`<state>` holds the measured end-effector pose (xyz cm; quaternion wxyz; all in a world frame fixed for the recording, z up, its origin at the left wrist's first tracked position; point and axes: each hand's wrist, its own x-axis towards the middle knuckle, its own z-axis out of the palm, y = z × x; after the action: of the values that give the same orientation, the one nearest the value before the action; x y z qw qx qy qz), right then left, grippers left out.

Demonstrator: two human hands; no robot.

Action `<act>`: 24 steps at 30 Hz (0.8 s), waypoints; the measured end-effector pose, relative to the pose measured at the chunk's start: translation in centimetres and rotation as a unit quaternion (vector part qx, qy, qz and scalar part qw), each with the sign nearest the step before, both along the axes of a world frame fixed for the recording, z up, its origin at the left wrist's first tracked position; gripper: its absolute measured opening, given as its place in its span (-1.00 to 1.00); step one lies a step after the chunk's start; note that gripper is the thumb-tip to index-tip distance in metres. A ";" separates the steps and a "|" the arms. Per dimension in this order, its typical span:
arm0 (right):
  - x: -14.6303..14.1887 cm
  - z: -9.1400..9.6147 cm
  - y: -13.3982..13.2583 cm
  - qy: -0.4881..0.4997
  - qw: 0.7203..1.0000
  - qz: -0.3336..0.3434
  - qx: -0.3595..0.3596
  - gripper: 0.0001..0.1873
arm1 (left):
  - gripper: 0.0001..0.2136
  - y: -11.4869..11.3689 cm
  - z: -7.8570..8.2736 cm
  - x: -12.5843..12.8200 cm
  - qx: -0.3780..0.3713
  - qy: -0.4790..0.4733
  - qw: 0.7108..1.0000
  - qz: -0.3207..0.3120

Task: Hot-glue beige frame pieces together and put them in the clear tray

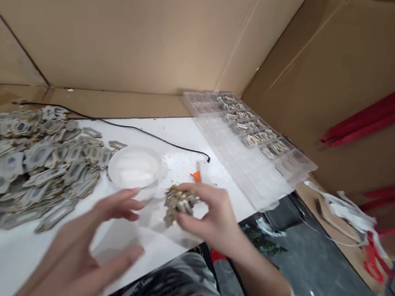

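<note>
"Head view: how do the hands stand around the white dish (pixel 112 168)?"

"The right hand (pixel 217 215) is to the right of the dish and nearer the wearer, thumb and fingers pinching a clump of small flat pieces (pixel 180 204). Pressure from opposite sides probably keeps the bunch from slipping apart."

"And the left hand (pixel 76 243)?"

"It grasps nothing. Its fingers and thumb are spread, on the wearer's side of the dish and partly left of it. Blur hides whether a fingertip touches the rim. Being free, it leaves the clump's whole weight to the other hand."

"What lies about the dish?"

"Left of it spreads a heap of greyish flat pieces (pixel 42 165), the closest beside its rim, presumably for an easy reach. Beyond it a black cable (pixel 139 129) crosses the white table (pixel 176 129), ending near an orange tip (pixel 196 176) on the dish's right; what that belongs to is hard to make out."

"Why the divided box (pixel 297 164), far to the right of the dish?"

"Likely its compartments keep the small pale pieces (pixel 256 138) in separate lots. Its clear lid (pixel 231 163) lies flat on the dish side, leaving them uncovered."
</note>
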<state>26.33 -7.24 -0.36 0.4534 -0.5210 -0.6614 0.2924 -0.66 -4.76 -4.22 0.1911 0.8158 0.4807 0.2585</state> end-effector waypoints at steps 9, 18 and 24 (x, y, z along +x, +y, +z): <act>-8.4 -3.8 -1.0 -0.031 0.994 0.101 0.034 -0.73 | -0.50 -4.8 -1.7 -1.2 0.024 -0.076 0.995 0.058; -9.5 -5.9 -0.9 -0.177 0.950 0.153 0.209 -0.78 | -0.84 -4.2 -3.0 -4.4 0.132 -0.014 0.989 0.071; -9.5 -7.3 -1.0 -0.276 0.922 0.101 0.254 -0.74 | -0.82 -4.2 -3.3 -5.3 0.173 0.028 0.982 0.073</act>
<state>16.87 -8.24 -7.63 0.3382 -0.3793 -0.8613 0.0036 -5.95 -8.98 -7.49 0.0141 0.8060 0.4927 0.3278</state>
